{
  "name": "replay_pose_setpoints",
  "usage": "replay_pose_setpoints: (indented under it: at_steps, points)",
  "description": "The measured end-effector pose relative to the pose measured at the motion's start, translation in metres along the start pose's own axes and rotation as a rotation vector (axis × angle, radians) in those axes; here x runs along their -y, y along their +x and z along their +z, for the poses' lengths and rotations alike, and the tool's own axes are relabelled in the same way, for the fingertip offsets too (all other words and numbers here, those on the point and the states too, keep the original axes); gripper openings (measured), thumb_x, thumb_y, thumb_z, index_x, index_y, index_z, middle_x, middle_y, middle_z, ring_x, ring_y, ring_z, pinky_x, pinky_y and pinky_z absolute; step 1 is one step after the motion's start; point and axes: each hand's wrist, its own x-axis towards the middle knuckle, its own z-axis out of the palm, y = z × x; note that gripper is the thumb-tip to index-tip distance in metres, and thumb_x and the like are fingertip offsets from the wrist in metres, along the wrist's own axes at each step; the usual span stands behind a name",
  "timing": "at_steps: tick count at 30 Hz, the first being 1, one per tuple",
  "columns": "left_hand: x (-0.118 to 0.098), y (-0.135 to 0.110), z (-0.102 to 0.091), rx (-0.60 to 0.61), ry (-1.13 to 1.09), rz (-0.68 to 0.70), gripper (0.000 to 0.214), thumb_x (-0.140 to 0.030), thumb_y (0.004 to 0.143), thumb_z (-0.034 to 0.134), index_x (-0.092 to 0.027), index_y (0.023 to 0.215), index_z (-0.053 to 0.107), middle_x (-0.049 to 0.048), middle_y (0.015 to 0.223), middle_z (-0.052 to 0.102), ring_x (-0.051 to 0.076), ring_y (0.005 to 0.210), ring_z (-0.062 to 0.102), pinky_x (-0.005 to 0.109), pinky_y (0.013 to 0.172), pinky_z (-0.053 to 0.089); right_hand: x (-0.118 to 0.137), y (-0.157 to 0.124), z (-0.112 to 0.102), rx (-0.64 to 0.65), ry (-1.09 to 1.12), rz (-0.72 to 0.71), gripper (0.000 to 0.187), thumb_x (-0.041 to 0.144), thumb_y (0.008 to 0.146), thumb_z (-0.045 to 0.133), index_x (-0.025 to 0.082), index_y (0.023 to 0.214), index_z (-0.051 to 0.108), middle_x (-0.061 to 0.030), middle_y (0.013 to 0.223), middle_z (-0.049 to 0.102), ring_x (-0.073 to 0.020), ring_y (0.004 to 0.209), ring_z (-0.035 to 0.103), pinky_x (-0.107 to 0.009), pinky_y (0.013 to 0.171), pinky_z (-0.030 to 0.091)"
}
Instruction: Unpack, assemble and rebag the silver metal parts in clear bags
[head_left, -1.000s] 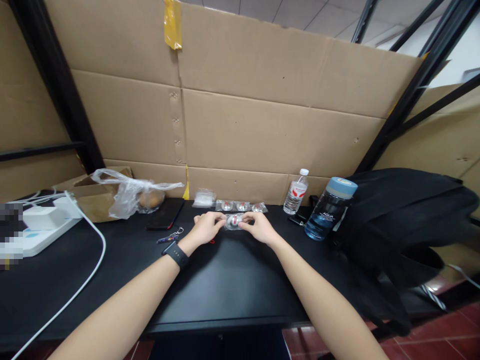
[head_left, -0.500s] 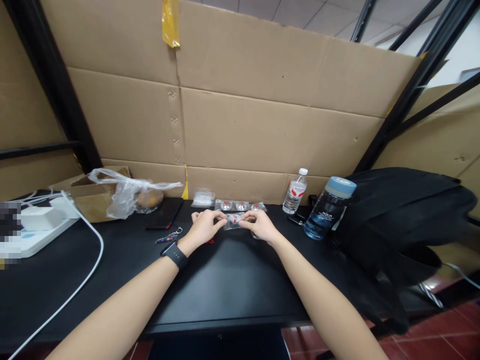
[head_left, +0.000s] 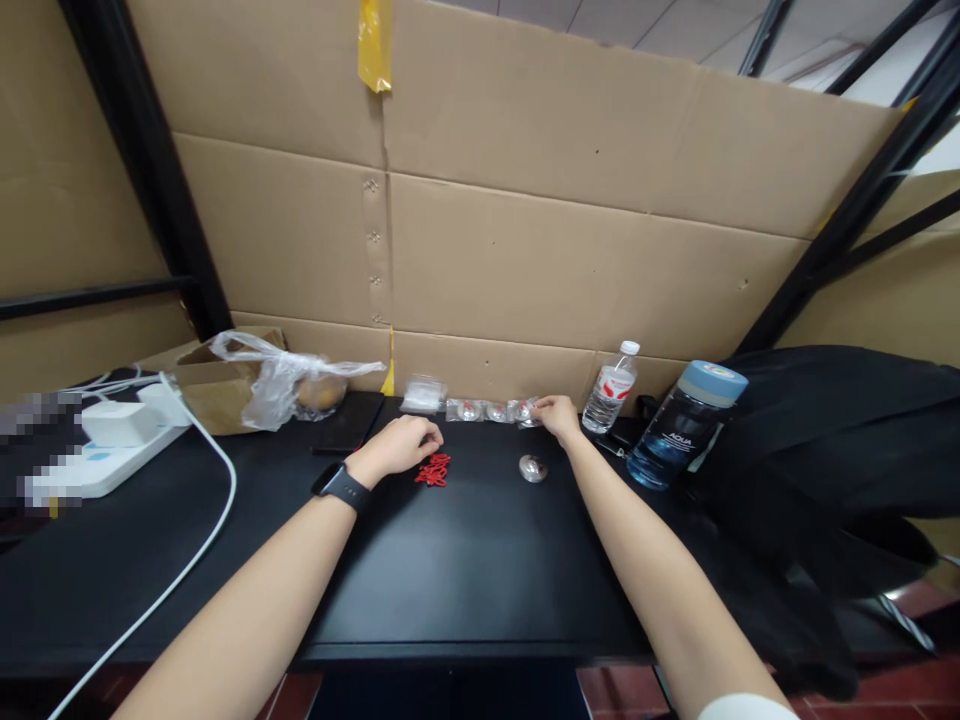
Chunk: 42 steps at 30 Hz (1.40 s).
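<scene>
My right hand (head_left: pixel 556 416) pinches a small clear packet (head_left: pixel 524 412) at the right end of a row by the cardboard wall. Inside the packet is a round silvery piece with a red mark. Two similar packets, a middle one (head_left: pixel 496 411) and a left one (head_left: pixel 469 410), lie beside it. My left hand (head_left: pixel 401 445), with a dark watch on its wrist, hovers loosely curved and holds nothing visible. Just below its fingertips lies a pile of red cords (head_left: pixel 433 470). A bare round shiny piece (head_left: pixel 533 468) rests on the black table (head_left: pixel 450 570) near my right wrist.
Clear plastic bags (head_left: pixel 424 394) are stacked behind my left hand. To the right stand a water bottle (head_left: pixel 609 390), a blue-lidded bottle (head_left: pixel 684 425) and a black bag (head_left: pixel 832 450). At left are a tied plastic bag (head_left: pixel 274 390), a power strip (head_left: pixel 97 465) and a white cable (head_left: pixel 225 500).
The packet held between both hands has moved to the row's right end with my right hand. My left hand has let go and drawn left, revealing the red cords; the round piece is uncovered.
</scene>
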Motion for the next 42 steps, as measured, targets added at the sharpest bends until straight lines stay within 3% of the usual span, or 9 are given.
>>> replay_pose_setpoints:
  at_steps: [6, 9, 12, 15, 20, 25, 29, 35, 42]
  points:
    - [-0.009, -0.002, -0.001, 0.035, 0.020, 0.096, 0.018, -0.029, 0.087, 0.059, -0.024, 0.091, 0.076, 0.0041, 0.091, 0.075, 0.018, 0.086, 0.068, 0.026, 0.082, 0.048, 0.018, -0.016, -0.011, 0.025, -0.176, -0.145, 0.028, 0.026, 0.077, 0.074, 0.016, 0.103, 0.070, -0.0149, 0.107, 0.071, -0.0252, 0.100, 0.065, -0.034, 0.086, 0.046]
    - [-0.012, -0.002, 0.003, 0.015, 0.103, 0.097, 0.015, -0.029, 0.085, 0.063, -0.025, 0.089, 0.076, 0.0034, 0.090, 0.075, 0.020, 0.087, 0.068, 0.027, 0.081, 0.047, 0.024, -0.032, -0.032, 0.276, -0.190, -0.318, 0.026, 0.032, 0.076, 0.077, 0.018, 0.097, 0.073, -0.0080, 0.099, 0.073, -0.0196, 0.090, 0.067, -0.028, 0.083, 0.048]
    - [-0.016, 0.000, 0.007, 0.010, 0.135, 0.095, 0.013, -0.028, 0.083, 0.064, -0.025, 0.087, 0.076, 0.0025, 0.088, 0.075, 0.020, 0.086, 0.068, 0.027, 0.079, 0.045, 0.025, -0.053, -0.053, 0.642, -0.177, -0.478, 0.061, 0.043, 0.066, 0.084, 0.018, 0.119, 0.069, -0.0103, 0.119, 0.069, -0.0213, 0.093, 0.066, -0.029, 0.080, 0.051]
    - [-0.019, 0.000, 0.009, -0.015, 0.147, 0.086, 0.014, -0.025, 0.085, 0.061, -0.025, 0.081, 0.075, 0.0019, 0.084, 0.075, 0.020, 0.085, 0.067, 0.028, 0.078, 0.044, 0.020, -0.072, -0.061, 0.762, -0.168, -0.490, 0.071, 0.038, 0.061, 0.087, 0.017, 0.125, 0.066, -0.0098, 0.117, 0.070, -0.0214, 0.091, 0.066, -0.029, 0.078, 0.051]
    - [-0.024, -0.001, 0.012, -0.078, 0.141, 0.082, 0.017, -0.025, 0.088, 0.057, -0.024, 0.076, 0.069, 0.0020, 0.083, 0.075, 0.021, 0.087, 0.066, 0.030, 0.080, 0.042, 0.012, -0.083, -0.058, 0.678, -0.134, -0.524, 0.047, 0.028, 0.068, 0.081, 0.018, 0.112, 0.071, -0.0057, 0.098, 0.073, -0.0185, 0.081, 0.066, -0.028, 0.074, 0.050]
    - [-0.036, 0.001, 0.014, -0.201, -0.095, 0.057, 0.015, -0.028, 0.096, 0.049, -0.022, 0.093, 0.062, -0.0002, 0.084, 0.074, 0.017, 0.081, 0.068, 0.028, 0.080, 0.043, 0.014, -0.083, -0.060, 0.611, -0.053, -0.558, 0.044, 0.025, 0.068, 0.082, 0.020, 0.110, 0.070, -0.0043, 0.100, 0.073, -0.0183, 0.083, 0.065, -0.030, 0.077, 0.050]
    - [-0.051, 0.003, 0.014, -0.242, -0.328, 0.046, 0.011, -0.031, 0.093, 0.057, -0.023, 0.092, 0.065, -0.0022, 0.086, 0.075, 0.015, 0.081, 0.069, 0.024, 0.079, 0.046, 0.027, -0.094, -0.053, 0.494, 0.151, -0.589, 0.045, 0.025, 0.071, 0.080, 0.023, 0.115, 0.068, -0.0065, 0.113, 0.070, -0.0188, 0.088, 0.066, -0.029, 0.071, 0.052]
    - [-0.062, 0.005, 0.024, -0.303, -0.448, -0.006, 0.017, -0.037, 0.087, 0.067, -0.026, 0.098, 0.072, -0.0007, 0.094, 0.077, 0.019, 0.090, 0.072, 0.029, 0.086, 0.049, 0.055, -0.120, -0.024, 0.444, 0.609, -0.537, 0.049, 0.028, 0.073, 0.081, 0.024, 0.118, 0.062, -0.0094, 0.123, 0.065, -0.0223, 0.102, 0.068, -0.031, 0.073, 0.057]
    - [-0.074, 0.003, 0.028, -0.374, -0.374, -0.007, 0.017, -0.035, 0.094, 0.059, -0.027, 0.097, 0.073, 0.0014, 0.106, 0.073, 0.021, 0.101, 0.066, 0.034, 0.090, 0.046, 0.064, -0.134, -0.013, 0.413, 0.683, -0.542, 0.045, 0.028, 0.072, 0.083, 0.023, 0.113, 0.064, -0.0076, 0.113, 0.071, -0.0239, 0.105, 0.069, -0.032, 0.078, 0.055]
